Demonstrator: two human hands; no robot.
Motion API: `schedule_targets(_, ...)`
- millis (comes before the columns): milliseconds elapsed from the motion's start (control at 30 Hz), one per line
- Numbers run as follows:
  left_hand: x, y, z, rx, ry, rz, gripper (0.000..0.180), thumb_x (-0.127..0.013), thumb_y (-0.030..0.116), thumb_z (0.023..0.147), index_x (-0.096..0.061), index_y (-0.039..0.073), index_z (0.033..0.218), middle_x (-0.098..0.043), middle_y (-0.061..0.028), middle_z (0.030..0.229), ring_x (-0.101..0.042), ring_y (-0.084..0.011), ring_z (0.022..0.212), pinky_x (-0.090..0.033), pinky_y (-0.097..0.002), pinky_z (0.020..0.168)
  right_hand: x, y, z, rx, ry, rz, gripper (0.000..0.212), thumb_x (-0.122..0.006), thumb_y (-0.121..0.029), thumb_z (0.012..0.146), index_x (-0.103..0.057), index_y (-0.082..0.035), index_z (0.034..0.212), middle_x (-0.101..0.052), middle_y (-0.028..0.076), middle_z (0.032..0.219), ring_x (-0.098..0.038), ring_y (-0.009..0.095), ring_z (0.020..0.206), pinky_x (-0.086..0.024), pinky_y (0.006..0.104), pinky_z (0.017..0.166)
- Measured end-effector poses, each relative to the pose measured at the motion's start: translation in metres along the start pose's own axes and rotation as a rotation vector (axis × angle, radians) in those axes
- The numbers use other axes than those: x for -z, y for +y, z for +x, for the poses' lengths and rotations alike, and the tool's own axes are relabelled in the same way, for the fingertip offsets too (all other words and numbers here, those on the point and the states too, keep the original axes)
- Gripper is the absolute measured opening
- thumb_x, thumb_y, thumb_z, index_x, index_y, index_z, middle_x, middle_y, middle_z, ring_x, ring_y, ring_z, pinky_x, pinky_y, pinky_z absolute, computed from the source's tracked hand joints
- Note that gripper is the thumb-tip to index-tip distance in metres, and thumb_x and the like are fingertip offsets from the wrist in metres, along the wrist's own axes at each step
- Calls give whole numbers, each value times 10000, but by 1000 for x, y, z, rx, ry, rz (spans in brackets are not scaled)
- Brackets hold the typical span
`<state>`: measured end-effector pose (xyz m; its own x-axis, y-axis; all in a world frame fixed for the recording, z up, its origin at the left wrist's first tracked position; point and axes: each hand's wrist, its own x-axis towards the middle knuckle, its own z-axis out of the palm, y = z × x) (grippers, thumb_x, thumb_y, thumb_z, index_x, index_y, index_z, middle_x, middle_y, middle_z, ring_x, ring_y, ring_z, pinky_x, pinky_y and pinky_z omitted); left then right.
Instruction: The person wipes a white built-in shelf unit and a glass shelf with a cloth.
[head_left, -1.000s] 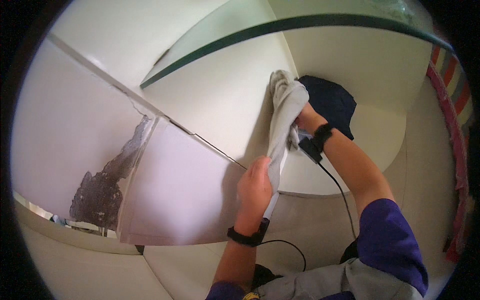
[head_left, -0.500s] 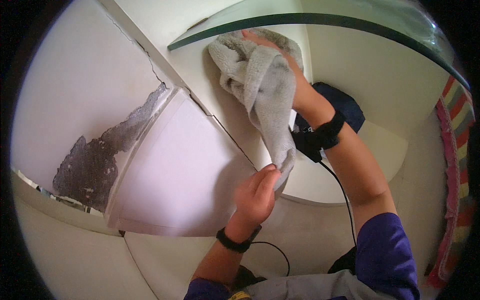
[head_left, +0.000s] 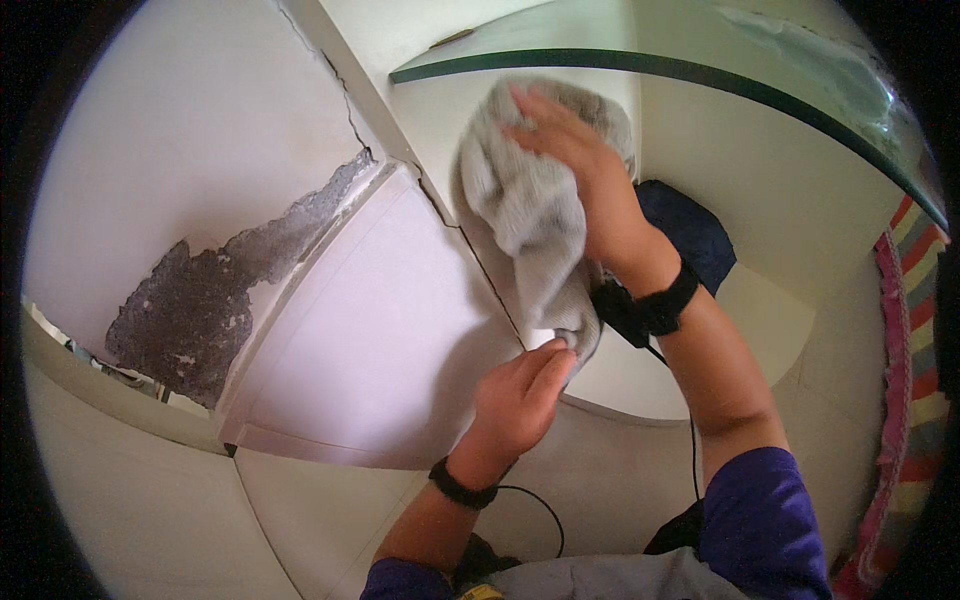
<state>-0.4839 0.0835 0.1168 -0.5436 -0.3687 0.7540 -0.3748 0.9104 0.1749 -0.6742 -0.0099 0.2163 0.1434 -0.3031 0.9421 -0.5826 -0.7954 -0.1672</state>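
A grey terry towel (head_left: 530,225) hangs bunched against the white back wall of a corner recess, just below a glass shelf (head_left: 640,62). My right hand (head_left: 600,190) lies over its upper part, fingers stretched out and a little blurred, pressing it to the wall. Lower down, my left hand (head_left: 518,395) is closed on the towel's bottom end, thumb on top. Both wrists wear black bands. Behind my right wrist sits a dark blue fabric item (head_left: 690,230), partly hidden by the arm.
Left of the towel, a white panel (head_left: 370,330) borders a cracked wall with a patch of bare grey plaster (head_left: 200,310). A striped cloth with a pink edge (head_left: 915,340) hangs at the far right. Thin black cables run down from my wristbands.
My right hand has slid the towel's upper part down, away from the glass edge, and its fingers show more. The left hand keeps its grip. The view has shifted slightly.
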Motion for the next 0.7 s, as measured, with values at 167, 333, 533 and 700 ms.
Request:
schedule_targets(167, -7, -23, -32, 49, -239, -72, 306, -582, 51, 817, -576, 39, 1123, -650, -150, 1083, -671, -295, 844, -555, -353, 666, -1, 13, -95, -413, -219, 464, 432, -755, -113, 718, -617, -14, 1115, -576, 173, 1259, -572, 270, 1136, -440, 358, 971)
schedule_targets(333, 8, -18, -32, 97, -202, -20, 264, -558, 84, 856, -578, 36, 1115, -650, -142, 1088, -670, -289, 844, -555, -353, 646, 2, -7, -72, -534, 87, 382, 453, -724, -86, 749, -549, -9, 1160, -606, 103, 1108, -578, 172, 1023, -448, 306, 913)
schedule_targets(533, 28, -2, -13, 20, 47, -27, 258, -580, 33, 827, -582, 21, 1085, -653, -159, 1027, -671, -279, 781, -559, -333, 614, -7, -37, 25, -296, 220, 331, 396, -699, -55, 753, -587, -5, 1130, -613, 121, 1116, -578, 223, 1047, -435, 309, 930)
schedule_targets(700, 20, 3, -19, 98, -29, -45, 221, -569, 34, 843, -577, 16, 1063, -647, -173, 1017, -668, -292, 774, -554, -335, 606, -10, -12, 13, -129, 177, -25, 328, -639, -79, 837, -570, -9, 1151, -610, 104, 1131, -579, 209, 1030, -440, 300, 908)
